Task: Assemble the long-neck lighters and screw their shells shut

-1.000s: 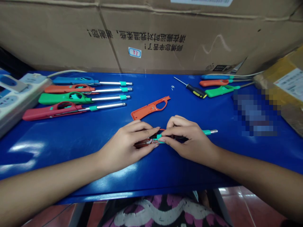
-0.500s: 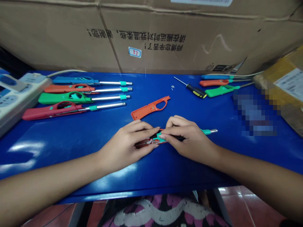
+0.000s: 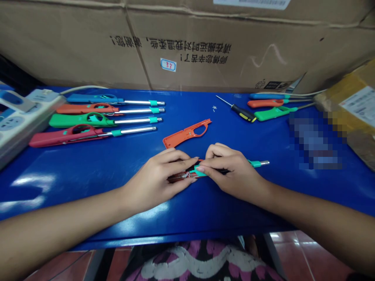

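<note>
Both hands rest on the blue table (image 3: 88, 171) at its middle, closed on one partly open orange gas lighter (image 3: 187, 174). My left hand (image 3: 159, 175) grips its handle end, where thin wires show. My right hand (image 3: 231, 171) pinches the teal part at the lighter's middle, and the metal nozzle with a teal collar (image 3: 259, 163) sticks out past it to the right. A loose orange half-shell (image 3: 187, 133) lies just beyond the hands.
Several finished lighters (image 3: 96, 119) lie in a row at the back left beside a white power strip (image 3: 17, 117). A yellow-black screwdriver (image 3: 238, 111) and three more lighters (image 3: 269, 104) lie at the back right. A cardboard box (image 3: 187, 43) walls the back.
The hands have barely moved. My right fingers shifted slightly left along the teal part.
</note>
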`<state>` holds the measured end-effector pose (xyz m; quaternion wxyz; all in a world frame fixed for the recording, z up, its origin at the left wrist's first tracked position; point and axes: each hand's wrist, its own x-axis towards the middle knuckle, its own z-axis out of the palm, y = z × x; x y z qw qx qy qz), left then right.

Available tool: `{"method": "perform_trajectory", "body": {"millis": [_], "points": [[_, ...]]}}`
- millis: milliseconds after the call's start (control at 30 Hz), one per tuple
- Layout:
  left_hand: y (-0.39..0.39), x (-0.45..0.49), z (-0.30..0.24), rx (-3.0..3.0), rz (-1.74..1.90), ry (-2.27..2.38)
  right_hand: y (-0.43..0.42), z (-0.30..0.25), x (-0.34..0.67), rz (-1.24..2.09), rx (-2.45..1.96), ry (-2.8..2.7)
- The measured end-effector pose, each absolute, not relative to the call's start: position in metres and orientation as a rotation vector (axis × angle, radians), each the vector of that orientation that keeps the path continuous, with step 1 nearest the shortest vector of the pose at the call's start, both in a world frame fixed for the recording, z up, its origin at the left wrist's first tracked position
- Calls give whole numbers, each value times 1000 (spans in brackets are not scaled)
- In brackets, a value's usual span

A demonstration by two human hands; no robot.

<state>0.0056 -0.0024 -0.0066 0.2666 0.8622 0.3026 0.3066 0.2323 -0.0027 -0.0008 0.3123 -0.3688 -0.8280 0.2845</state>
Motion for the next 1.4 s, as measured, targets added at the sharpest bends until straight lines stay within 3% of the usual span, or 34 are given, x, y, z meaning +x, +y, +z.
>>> {"method": "perform_trajectory", "body": {"millis": [633, 1400], "points": [[-5, 7, 5, 2203, 748, 962, -3, 2, 233, 821, -964, -2157], [-1, 5, 1, 2256, 977, 793, -1, 2, 237, 878, -992, -2125]]}}
